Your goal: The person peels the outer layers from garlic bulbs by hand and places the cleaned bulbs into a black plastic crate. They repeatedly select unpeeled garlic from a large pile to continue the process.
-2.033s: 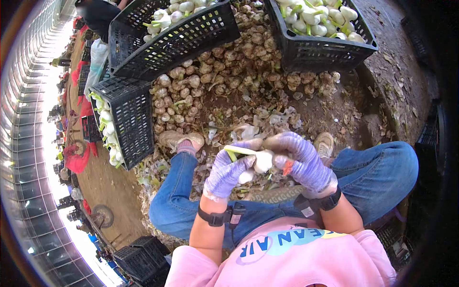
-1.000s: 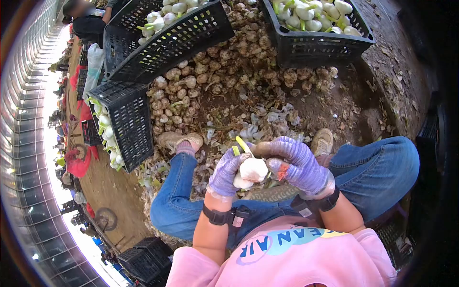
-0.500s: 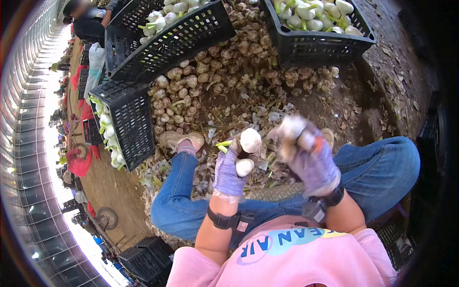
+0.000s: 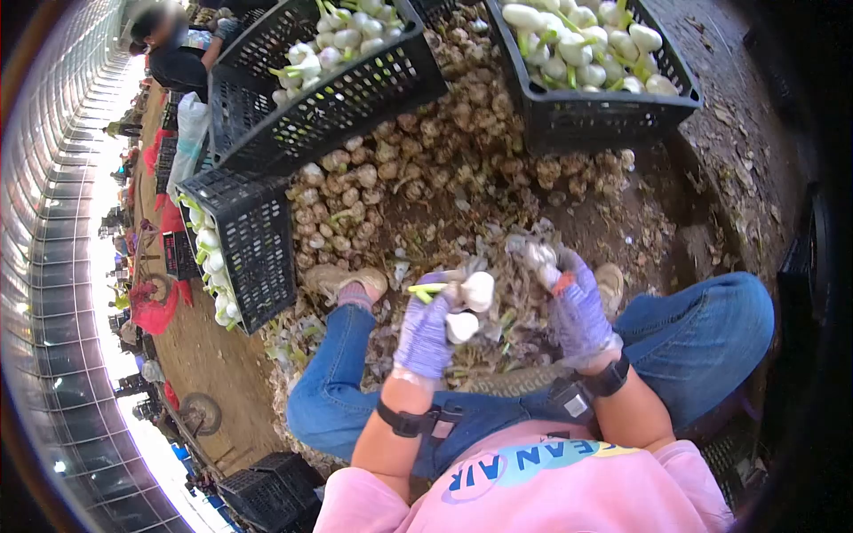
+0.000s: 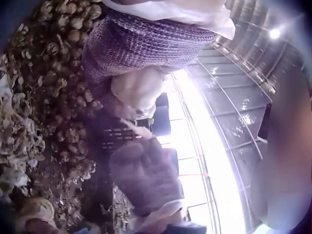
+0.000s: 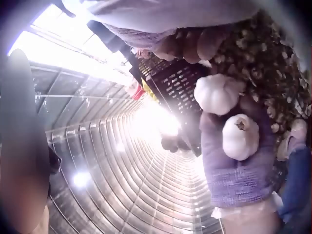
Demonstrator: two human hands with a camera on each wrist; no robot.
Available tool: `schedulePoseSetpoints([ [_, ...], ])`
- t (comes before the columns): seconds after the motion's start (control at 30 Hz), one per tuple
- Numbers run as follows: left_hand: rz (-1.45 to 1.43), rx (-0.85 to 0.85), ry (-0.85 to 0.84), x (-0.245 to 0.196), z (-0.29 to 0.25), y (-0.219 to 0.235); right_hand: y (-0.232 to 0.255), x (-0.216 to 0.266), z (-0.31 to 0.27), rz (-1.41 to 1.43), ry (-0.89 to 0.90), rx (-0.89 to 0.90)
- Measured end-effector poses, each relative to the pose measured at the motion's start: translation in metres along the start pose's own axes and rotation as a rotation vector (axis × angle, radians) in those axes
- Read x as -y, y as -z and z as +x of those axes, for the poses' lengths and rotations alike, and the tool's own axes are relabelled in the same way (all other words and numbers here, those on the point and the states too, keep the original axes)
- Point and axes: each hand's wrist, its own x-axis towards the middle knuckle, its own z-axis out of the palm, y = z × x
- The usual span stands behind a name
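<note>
My gloved left hand (image 4: 423,336) holds two white garlic bulbs in the head view. The upper bulb (image 4: 478,291) sits at the fingertips, the lower bulb (image 4: 461,327) against the palm, and green stems (image 4: 428,289) stick out on the far side. In the right wrist view both bulbs show whole, one with its cut root end (image 6: 240,126) facing the camera. My gloved right hand (image 4: 579,313) is apart from them to the right, fingers curled, with pale garlic skin (image 4: 537,256) at its fingertips. An orange-red patch marks that glove's thumb.
Black crates (image 4: 613,120) of trimmed garlic stand ahead, and another crate (image 4: 258,253) stands tilted at left. Unpeeled garlic (image 4: 338,209) heaps between them. Loose skins (image 4: 498,355) litter the ground between the legs. Another person (image 4: 182,58) is at far left.
The hands were together on the garlic; the right hand has since pulled away to the right with pale skin. The left hand keeps both bulbs. The head view has tilted slightly.
</note>
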Motion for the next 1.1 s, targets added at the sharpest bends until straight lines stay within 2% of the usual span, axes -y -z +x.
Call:
schedulePoseSetpoints([
  [0.03,-0.085,0.01,0.012,-0.016,0.009,-0.002,0.005,-0.004,0.002,0.011,0.004,-0.03],
  [0.07,-0.179,-0.123,0.014,-0.035,0.022,-0.007,0.011,-0.01,0.003,0.033,-0.058,0.064],
  [0.1,-0.28,-0.068,-0.004,-0.058,0.048,0.002,0.007,-0.007,-0.001,0.02,-0.113,0.083],
  [0.13,-0.364,-0.046,-0.089,-0.099,0.057,-0.009,0.005,-0.01,-0.002,-0.023,-0.132,0.081],
  [0.17,-0.551,0.242,-0.205,-0.135,0.088,0.012,0.004,-0.012,-0.003,-0.065,-0.156,0.077],
  [0.23,-0.409,0.185,-0.637,-0.187,0.062,-0.026,0.005,-0.014,-0.001,-0.105,-0.197,0.101],
  [0.3,-0.484,0.035,-0.65,-0.199,0.077,-0.012,0.007,-0.013,0.005,-0.143,-0.23,0.122],
  [0.33,-0.467,0.152,-0.609,-0.193,0.091,-0.003,0.007,-0.012,0.007,-0.106,-0.269,0.133],
  [0.37,-0.385,-0.116,-0.575,-0.173,0.105,0.002,0.008,-0.013,0.011,-0.069,-0.306,0.143],
  [0.4,-0.237,-0.158,-0.55,-0.147,0.118,-0.002,0.01,-0.018,0.013,-0.058,-0.315,0.13],
  [0.43,-0.083,-0.296,-0.446,-0.122,0.131,-0.013,0.01,-0.019,0.015,-0.058,-0.322,0.116],
  [0.47,0.198,-0.212,-0.424,-0.089,0.156,0.008,0.009,-0.017,0.016,-0.03,-0.351,0.109],
  [0.5,0.258,-0.207,-0.292,-0.072,0.154,-0.01,0.009,-0.018,0.018,-0.002,-0.382,0.105],
  [0.6,0.575,-0.181,-0.153,-0.003,0.226,0.014,0.009,-0.021,0.027,-0.1,-0.417,0.111],
  [0.63,0.715,-0.142,-0.162,0.023,0.253,0.025,0.009,-0.021,0.031,-0.158,-0.414,0.092],
  [0.67,0.94,-0.141,-0.265,0.048,0.285,0.039,0.013,-0.027,0.034,-0.276,-0.364,0.104],
  [0.7,1.165,-0.135,-0.367,0.067,0.308,0.045,0.015,-0.028,0.038,-0.279,-0.373,0.09],
  [0.73,1.16,-0.125,-0.354,0.063,0.311,0.027,0.016,-0.029,0.041,-0.27,-0.367,0.082],
  [0.8,1.503,-0.158,-0.219,0.057,0.308,0.0,0.015,-0.022,0.045,-0.246,-0.411,0.057],
  [0.83,1.503,-0.15,-0.206,0.063,0.308,0.002,0.016,-0.023,0.046,-0.245,-0.422,0.048],
  [0.9,1.485,-0.153,-0.269,0.064,0.309,0.005,0.021,-0.031,0.049,-0.266,-0.292,0.052],
  [0.93,1.487,-0.154,-0.271,0.062,0.302,0.004,0.028,-0.039,0.046,-0.4,-0.212,0.038],
  [1.0,1.131,-0.091,-0.285,0.056,0.268,0.002,0.031,-0.037,0.045,-0.478,-0.176,0.047],
  [1.03,1.134,-0.091,-0.285,0.05,0.247,-0.003,0.031,-0.036,0.044,-0.562,-0.141,0.056],
  [1.1,0.353,0.187,0.075,0.037,0.197,-0.015,0.03,-0.044,0.038,-0.46,-0.173,-0.008],
])
